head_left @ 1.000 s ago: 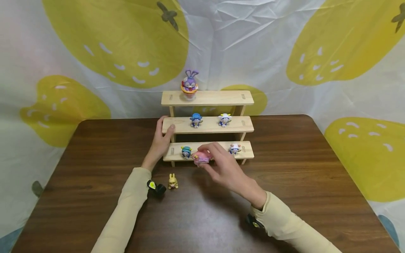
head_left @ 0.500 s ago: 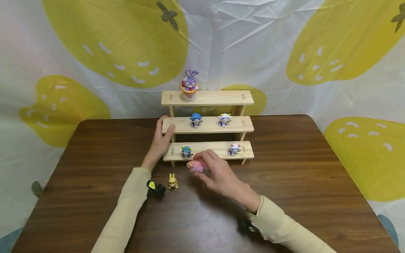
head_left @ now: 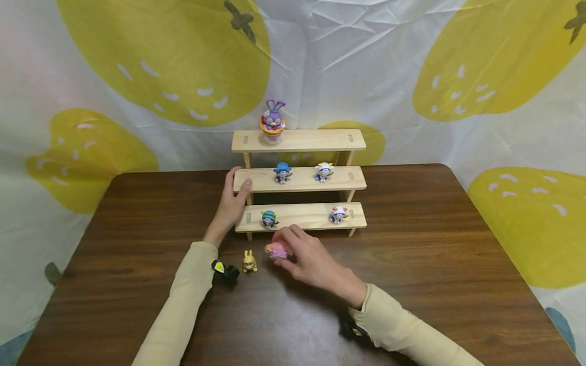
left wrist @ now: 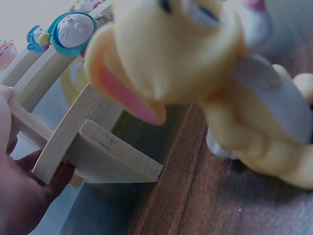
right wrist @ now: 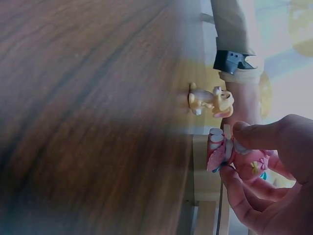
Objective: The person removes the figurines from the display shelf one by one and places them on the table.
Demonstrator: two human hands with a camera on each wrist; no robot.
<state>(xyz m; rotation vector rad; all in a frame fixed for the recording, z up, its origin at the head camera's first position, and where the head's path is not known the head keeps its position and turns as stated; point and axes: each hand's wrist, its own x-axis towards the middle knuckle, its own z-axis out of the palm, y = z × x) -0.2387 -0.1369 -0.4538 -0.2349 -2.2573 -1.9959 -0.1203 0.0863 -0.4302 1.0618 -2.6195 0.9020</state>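
My right hand (head_left: 313, 256) pinches a pink figurine (head_left: 277, 250) between thumb and fingers, in front of the lowest shelf. In the right wrist view the pink figurine (right wrist: 244, 156) shows a yellow bow and a frilly skirt, held just off the tabletop. My left hand (head_left: 231, 203) grips the left end of the middle step of a wooden three-tier display stand (head_left: 302, 180), thumb on top. A yellow rabbit figurine (head_left: 249, 261) sits on the table between the hands; the same rabbit (left wrist: 181, 49) looms large in the left wrist view.
On the top step stands a purple rabbit figurine (head_left: 273, 122) in a cup. The middle step bears a blue-hatted figurine (head_left: 282, 173) and a white-hatted one (head_left: 324, 172). Below are a teal-hatted figurine (head_left: 268, 219) and another white-hatted figurine (head_left: 338, 214). A fruit-patterned cloth (head_left: 366, 76) hangs behind.
My right hand has drawn the pink figurine away from the lowest step, leftward and toward me, closer to the yellow rabbit. The left hand keeps its hold on the stand.
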